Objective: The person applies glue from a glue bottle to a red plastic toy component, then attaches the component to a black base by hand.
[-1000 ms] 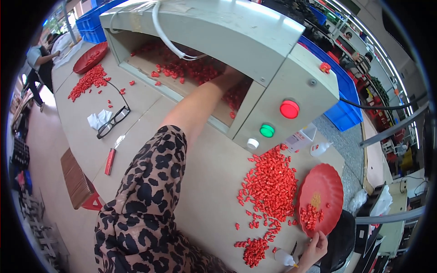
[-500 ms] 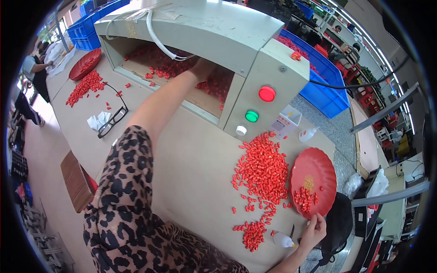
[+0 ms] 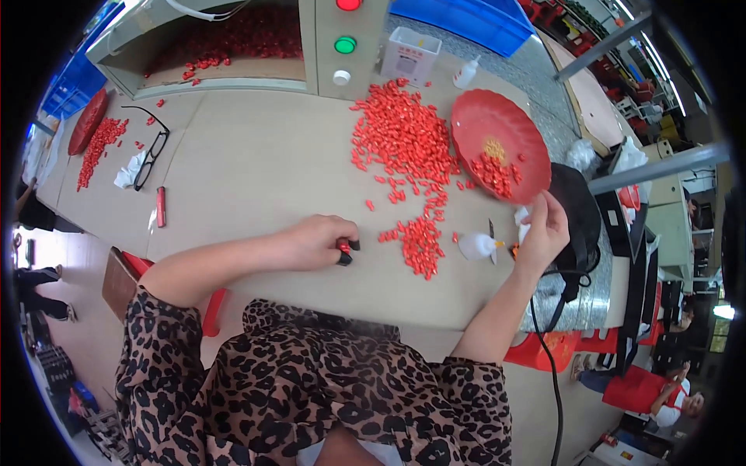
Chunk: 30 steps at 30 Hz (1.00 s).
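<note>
My left hand [image 3: 320,242] rests low over the table, fingers curled round a small glossy red piece [image 3: 343,245]; black covers show on its fingertips. To its right lies a small pile of red pieces [image 3: 420,247], with a larger heap [image 3: 400,132] beyond. My right hand [image 3: 546,231] is closed in a pinch at the near rim of a scalloped red plate [image 3: 497,116]. Whether it grips the rim or something tiny cannot be made out. Red pieces and small golden bits [image 3: 494,148] lie in that plate. A white squeeze bottle [image 3: 475,246] lies between the small pile and my right hand.
A beige machine housing [image 3: 330,85] with buttons stands at the back, red pieces inside its opening. Glasses [image 3: 155,151], crumpled tissue [image 3: 130,169] and a red stick [image 3: 161,207] lie left. Beyond the heap are a white box [image 3: 409,56] and another bottle [image 3: 466,72]. A black bag [image 3: 575,221] sits right.
My left arm has come out of the machine opening, back toward me, and its hand now holds a red piece. My right hand stays by the plate's rim. The whole view has shifted.
</note>
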Each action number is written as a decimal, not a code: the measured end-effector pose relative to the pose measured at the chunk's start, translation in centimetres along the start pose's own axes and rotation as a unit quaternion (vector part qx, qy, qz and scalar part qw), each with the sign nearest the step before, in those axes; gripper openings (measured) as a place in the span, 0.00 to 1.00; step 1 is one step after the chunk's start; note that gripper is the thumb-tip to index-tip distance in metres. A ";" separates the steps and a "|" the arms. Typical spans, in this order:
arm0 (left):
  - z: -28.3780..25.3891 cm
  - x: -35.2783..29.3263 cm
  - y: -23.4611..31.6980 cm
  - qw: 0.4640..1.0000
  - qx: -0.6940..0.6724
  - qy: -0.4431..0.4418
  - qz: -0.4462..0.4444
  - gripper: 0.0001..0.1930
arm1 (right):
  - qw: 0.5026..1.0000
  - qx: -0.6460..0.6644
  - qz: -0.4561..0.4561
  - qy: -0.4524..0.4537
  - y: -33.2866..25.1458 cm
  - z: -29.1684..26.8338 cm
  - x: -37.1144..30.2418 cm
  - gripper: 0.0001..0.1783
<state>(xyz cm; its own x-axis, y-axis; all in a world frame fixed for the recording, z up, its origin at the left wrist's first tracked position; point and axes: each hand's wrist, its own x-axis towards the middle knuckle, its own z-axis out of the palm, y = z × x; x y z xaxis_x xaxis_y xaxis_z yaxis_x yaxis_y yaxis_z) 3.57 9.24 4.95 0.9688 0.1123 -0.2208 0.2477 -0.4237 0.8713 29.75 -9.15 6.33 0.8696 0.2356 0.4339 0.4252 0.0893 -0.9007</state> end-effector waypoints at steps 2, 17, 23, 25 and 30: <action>2.1 -0.2 0.1 0.990 0.129 0.028 0.056 0.08 | 1.000 0.012 -0.012 -0.008 -1.4 0.0 -0.8 0.08; 3.8 -1.2 0.8 0.916 -0.367 0.163 -0.005 0.09 | 0.970 0.062 0.168 -0.162 -4.3 0.7 -16.7 0.08; 6.6 -2.3 1.0 0.869 -0.490 0.072 -0.002 0.09 | 0.900 0.204 0.251 -0.293 -4.4 3.2 -18.4 0.13; 7.4 -2.2 0.3 0.868 -0.489 0.083 0.021 0.10 | 0.892 0.211 0.259 -0.305 -4.2 3.1 -18.5 0.12; 8.6 -2.2 -0.7 0.793 -0.602 0.059 0.075 0.09 | 0.890 0.204 0.248 -0.323 -4.0 3.2 -18.9 0.11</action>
<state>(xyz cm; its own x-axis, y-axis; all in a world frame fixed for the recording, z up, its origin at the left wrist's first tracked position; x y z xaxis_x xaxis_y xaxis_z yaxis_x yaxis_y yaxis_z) 1.32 1.59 1.01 0.9621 0.2557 -0.0945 -0.1228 0.7161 0.6871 10.84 -10.82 1.63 0.5427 0.8399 -0.0052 -0.2123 0.1312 -0.9684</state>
